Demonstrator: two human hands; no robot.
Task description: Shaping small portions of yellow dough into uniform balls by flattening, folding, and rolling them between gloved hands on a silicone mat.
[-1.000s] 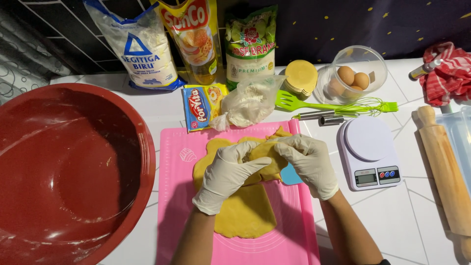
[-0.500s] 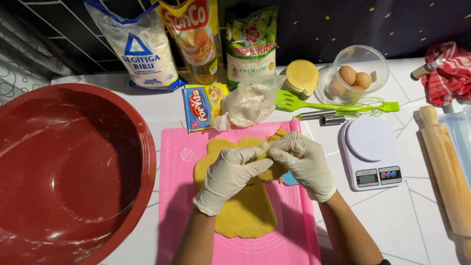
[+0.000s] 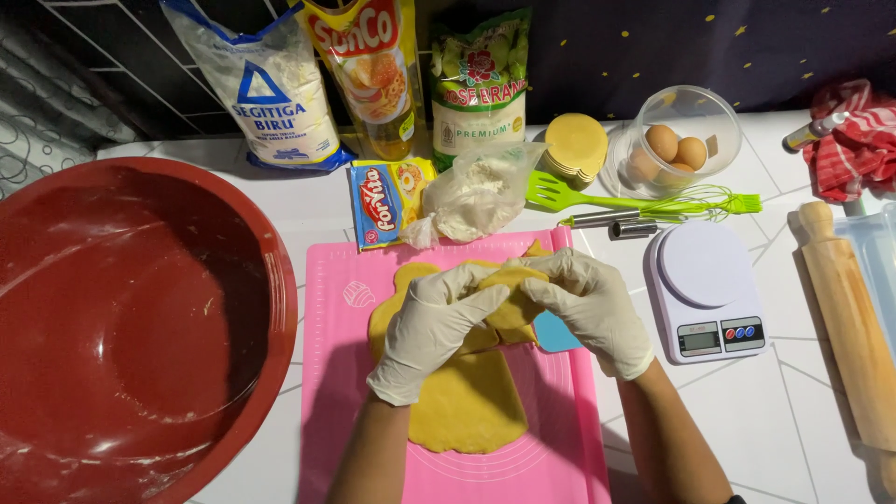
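Note:
A flat sheet of yellow dough [image 3: 467, 401] lies on a pink silicone mat [image 3: 345, 392]. Both hands wear white gloves. My left hand [image 3: 434, 327] and my right hand [image 3: 588, 303] meet over the upper part of the sheet and together pinch a gathered lump of dough [image 3: 511, 308] lifted off the mat. A small blue scraper [image 3: 560, 333] peeks out under my right hand.
A big red bowl [image 3: 121, 308] fills the left. At the back stand a flour bag [image 3: 275, 89], an oil pouch [image 3: 369, 70], a green sugar bag [image 3: 478, 79], a sachet [image 3: 383, 201], a flour-filled plastic bag [image 3: 471, 191], yellow discs [image 3: 576, 145], an egg bowl [image 3: 681, 140]. A white scale [image 3: 705, 289] and rolling pin [image 3: 854, 327] lie right.
Both hands have drawn closer together and pulled more of the dough's upper edge into a lump between the fingers.

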